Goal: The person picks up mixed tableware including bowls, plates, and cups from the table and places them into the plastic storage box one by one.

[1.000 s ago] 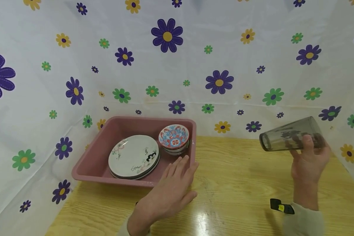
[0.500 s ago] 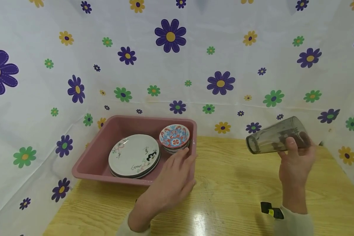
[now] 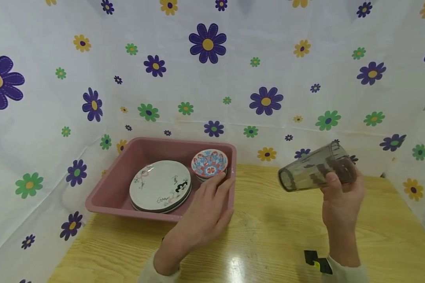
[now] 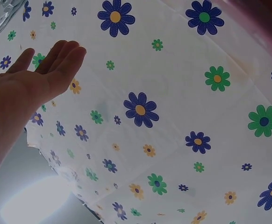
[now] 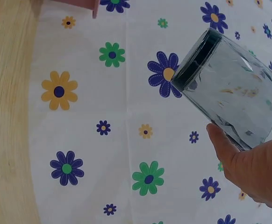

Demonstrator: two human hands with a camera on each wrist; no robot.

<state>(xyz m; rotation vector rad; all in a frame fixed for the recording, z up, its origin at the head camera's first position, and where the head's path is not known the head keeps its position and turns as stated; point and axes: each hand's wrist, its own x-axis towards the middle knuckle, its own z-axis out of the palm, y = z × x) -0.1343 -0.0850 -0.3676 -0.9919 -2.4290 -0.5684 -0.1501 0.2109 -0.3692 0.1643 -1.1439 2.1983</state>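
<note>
At right of the frame, the right hand [image 3: 341, 202] grips a tilted glass [image 3: 315, 172]. The left hand [image 3: 203, 218], fingers straight, rests on the tub [image 3: 106, 192] rim at centre. Best to lower the glass clear of the bowl [image 3: 209, 163].

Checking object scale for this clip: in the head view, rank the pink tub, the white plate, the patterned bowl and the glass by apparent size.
1. pink tub
2. white plate
3. glass, held nearer the camera, so its rank is unsure
4. patterned bowl

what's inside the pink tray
The pink tray holds a stack of white painted plates and stacked patterned bowls. Lower plates and bowls are mostly covered.
</note>
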